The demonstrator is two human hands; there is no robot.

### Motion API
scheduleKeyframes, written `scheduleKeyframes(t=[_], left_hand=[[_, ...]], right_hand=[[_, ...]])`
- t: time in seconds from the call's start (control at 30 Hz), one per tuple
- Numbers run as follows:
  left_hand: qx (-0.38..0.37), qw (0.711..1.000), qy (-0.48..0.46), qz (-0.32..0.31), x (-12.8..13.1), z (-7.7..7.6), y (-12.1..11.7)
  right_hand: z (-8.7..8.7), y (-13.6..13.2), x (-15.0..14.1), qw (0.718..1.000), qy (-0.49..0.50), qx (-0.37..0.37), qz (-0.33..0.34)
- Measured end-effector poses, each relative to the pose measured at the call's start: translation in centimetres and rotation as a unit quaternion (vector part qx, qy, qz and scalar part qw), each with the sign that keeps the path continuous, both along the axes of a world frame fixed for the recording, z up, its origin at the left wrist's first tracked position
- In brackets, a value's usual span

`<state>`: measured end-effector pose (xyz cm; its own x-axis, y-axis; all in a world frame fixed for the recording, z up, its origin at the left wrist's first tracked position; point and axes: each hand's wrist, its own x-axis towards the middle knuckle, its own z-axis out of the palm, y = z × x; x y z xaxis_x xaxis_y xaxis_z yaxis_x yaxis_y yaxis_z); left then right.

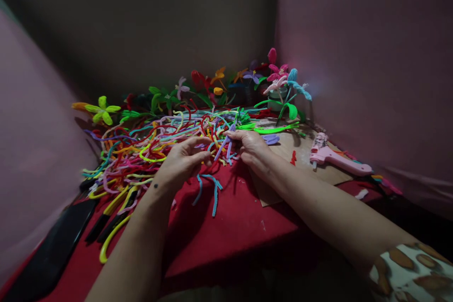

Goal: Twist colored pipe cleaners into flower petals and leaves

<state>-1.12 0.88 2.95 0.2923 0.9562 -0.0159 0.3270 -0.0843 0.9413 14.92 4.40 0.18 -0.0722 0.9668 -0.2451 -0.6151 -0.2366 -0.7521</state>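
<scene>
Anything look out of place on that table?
Yes: the pipe cleaners lie in a messy tangle, strands crossing every way, and some blue pieces lie strayed in front, on the red cloth.

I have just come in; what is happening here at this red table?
A person is working with bare hands over a red-covered table. The right hand pinches purple fuzzy stems; the left hand is close beside them, thumb and forefinger parted. A tangled heap of colourful stems spreads to the left, with fuzzy flowers behind. To the right, a pink glue gun lies partly over cardboard.
</scene>
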Motion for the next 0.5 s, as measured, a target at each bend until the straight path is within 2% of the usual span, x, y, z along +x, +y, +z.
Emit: scheduleKeyframes(t=[0.1,0.23,0.37,0.43,0.5], left_hand=[[0.148,0.989,0.004,0.012,0.19,-0.43,0.12],[0.298,0.948,0.096,-0.06,0.65,-0.64,-0.16],[0.343,0.931,0.116,-0.057,0.87,-0.32,-0.51],[0.332,0.938,0.085,-0.053,0.81,-0.12,-0.63],[0.288,0.954,0.046,-0.068,0.66,0.03,-0.74]], right_hand=[[-0.46,0.24,-0.08,0.999,0.025,-0.014,0.044],[-0.7,0.25,-0.25,0.994,0.054,-0.014,0.089],[-0.69,-0.03,-0.4,0.99,0.05,-0.004,0.128],[-0.69,-0.23,-0.53,0.991,0.034,0.012,0.13],[-0.68,-0.47,-0.69,0.991,0.013,0.032,0.133]])
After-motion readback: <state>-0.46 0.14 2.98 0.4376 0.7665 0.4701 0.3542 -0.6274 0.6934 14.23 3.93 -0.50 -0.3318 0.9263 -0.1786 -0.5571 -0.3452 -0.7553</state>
